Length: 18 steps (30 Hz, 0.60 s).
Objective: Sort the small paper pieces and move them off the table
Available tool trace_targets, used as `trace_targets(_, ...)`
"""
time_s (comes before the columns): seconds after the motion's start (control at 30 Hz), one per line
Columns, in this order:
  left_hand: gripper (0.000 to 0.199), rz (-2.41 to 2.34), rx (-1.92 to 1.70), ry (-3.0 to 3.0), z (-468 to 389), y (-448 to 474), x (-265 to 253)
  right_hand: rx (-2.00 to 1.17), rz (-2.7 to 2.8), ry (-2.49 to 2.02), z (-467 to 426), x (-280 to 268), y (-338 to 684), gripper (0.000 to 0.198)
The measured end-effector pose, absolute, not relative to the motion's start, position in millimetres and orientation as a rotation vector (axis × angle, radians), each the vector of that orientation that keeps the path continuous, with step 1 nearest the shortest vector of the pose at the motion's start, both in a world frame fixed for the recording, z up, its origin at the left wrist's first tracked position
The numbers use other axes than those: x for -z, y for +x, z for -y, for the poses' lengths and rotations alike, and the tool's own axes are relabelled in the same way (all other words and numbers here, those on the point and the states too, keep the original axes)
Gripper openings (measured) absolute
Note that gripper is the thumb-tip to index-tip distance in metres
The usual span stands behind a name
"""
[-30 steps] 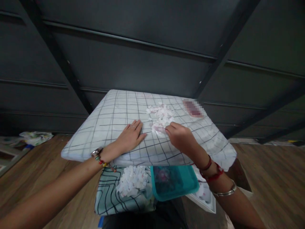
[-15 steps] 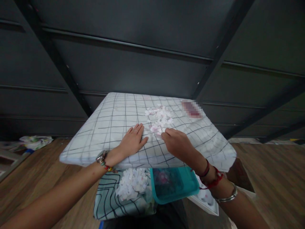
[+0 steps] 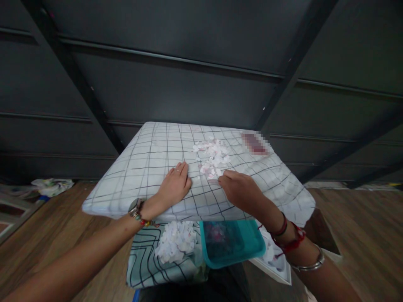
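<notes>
A loose heap of small white paper scraps (image 3: 214, 151), some tinged pink, lies on the white checked cloth (image 3: 151, 147). Flat on that cloth, left of the heap, rests my left hand (image 3: 174, 184), its fingers stretched out and holding nothing. At the heap's near right edge my right hand (image 3: 237, 186) is closed in a pinch on a scrap of paper, mostly covered by the fingers. Below the front edge sits a second, denser heap of paper scraps (image 3: 176, 241) on a teal patterned cloth (image 3: 141, 264). Beside it is a turquoise plastic tub (image 3: 252, 239) with dark and pinkish contents.
A blurred-out reddish rectangle (image 3: 255, 143) lies at the back right of the checked cloth. Dark metal panels (image 3: 176, 88) rise behind it. A white box (image 3: 277, 264) stands right of the tub, partly under my right forearm. Crumpled fabric (image 3: 53, 186) lies on the wooden floor (image 3: 63, 218).
My right hand has shifted slightly right, still pinched. My left thumb has drawn in against the hand. The whole view has slid slightly.
</notes>
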State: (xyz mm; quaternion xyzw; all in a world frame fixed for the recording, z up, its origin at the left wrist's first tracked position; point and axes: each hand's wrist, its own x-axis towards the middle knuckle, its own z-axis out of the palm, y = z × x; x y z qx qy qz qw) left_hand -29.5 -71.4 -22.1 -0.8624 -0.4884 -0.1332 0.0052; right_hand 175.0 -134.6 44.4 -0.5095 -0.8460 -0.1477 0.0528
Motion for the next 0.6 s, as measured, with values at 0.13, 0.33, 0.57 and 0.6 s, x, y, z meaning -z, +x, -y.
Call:
trace_targets(0.13,0.05,1.547,0.388,-2.679,72.3,-28.9,21.1,0.481,2.547,-1.53,113.1,-39.0,163.3,0.022)
trace_targets(0.33,0.05,1.528,0.374,-2.689,73.3,-29.0,19.4,0.481,2.667,-1.435,120.9,-32.4,166.6,0.023)
trace_targets(0.57,0.05,1.523,0.398,-2.708,73.4,-29.0,17.5,0.402,2.755,-1.428,150.8,-49.8,184.6,0.023)
trace_targets(0.6,0.05,1.525,0.396,-2.709,73.5,-28.9,17.4,0.412,2.739,-1.449,150.4,-51.0,184.7,0.023)
